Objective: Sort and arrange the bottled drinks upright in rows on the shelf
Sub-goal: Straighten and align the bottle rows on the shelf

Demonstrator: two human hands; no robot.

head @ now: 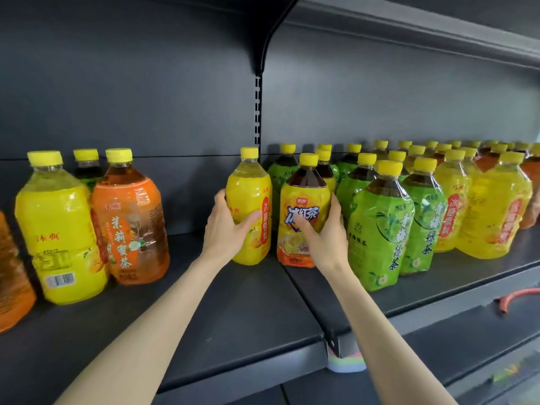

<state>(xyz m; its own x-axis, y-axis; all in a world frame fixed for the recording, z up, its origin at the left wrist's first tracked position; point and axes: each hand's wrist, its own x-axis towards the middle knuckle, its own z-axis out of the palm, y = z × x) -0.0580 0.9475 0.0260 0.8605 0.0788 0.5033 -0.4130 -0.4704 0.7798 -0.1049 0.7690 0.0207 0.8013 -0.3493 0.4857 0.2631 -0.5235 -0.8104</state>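
Note:
My left hand (226, 226) grips a yellow pear-drink bottle (252, 197) standing upright mid-shelf. My right hand (325, 232) grips the iced black tea bottle (304, 200) right beside it, thumb across its yellow-orange label. Both bottles stand on the dark shelf (248, 311). To the right, green-labelled tea bottles (380, 235) and more yellow bottles (493, 211) stand packed in rows. On the left stand a yellow bottle (58, 229) and an orange jasmine tea bottle (131, 223), with a green one behind them.
An orange bottle (11, 282) is cut off at the left edge. An upper shelf (423, 27) overhangs the right half. A slotted upright (257, 109) divides the back panel. An orange tool (517, 296) lies on the shelf's right front edge.

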